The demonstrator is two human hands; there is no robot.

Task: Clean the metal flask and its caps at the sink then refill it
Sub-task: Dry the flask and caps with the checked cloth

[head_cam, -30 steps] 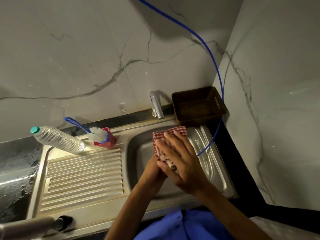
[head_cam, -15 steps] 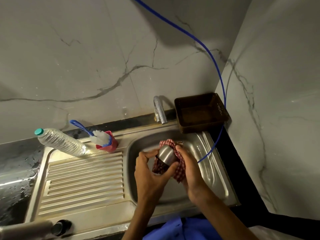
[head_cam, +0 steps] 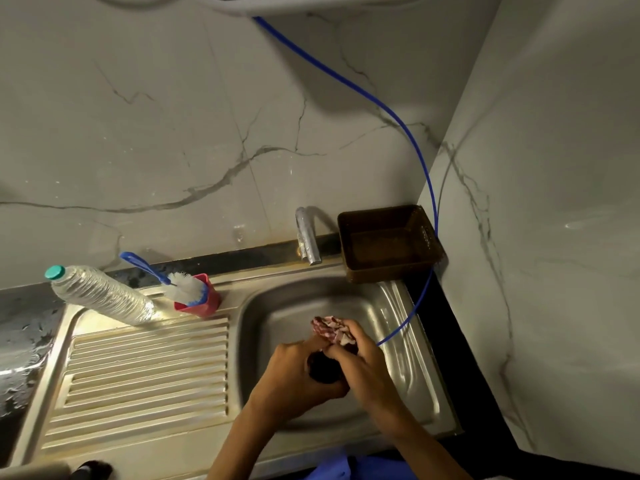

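Both hands meet over the steel sink basin [head_cam: 277,306]. My left hand [head_cam: 294,375] grips a small metal cap [head_cam: 322,370], which shows as a dark round shape between the hands. My right hand [head_cam: 369,370] holds a red checked cloth [head_cam: 330,329] against the cap, and the cloth bunches out above the fingers. The metal flask [head_cam: 38,472] lies at the bottom left edge of the frame, its dark mouth pointing right. Motion blur hides how the fingers lie.
A plastic water bottle [head_cam: 100,297] with a teal lid leans at the back of the ribbed drainboard [head_cam: 145,382]. A blue-handled brush [head_cam: 183,287] stands in a red cup [head_cam: 204,304]. The tap [head_cam: 308,242], a brown basket [head_cam: 388,242] and a blue tube [head_cam: 429,188] are behind the basin.
The camera tilted up. The cap turned between my hands so that it shows dark instead of shiny, and the cloth moved from under it to above my right fingers.
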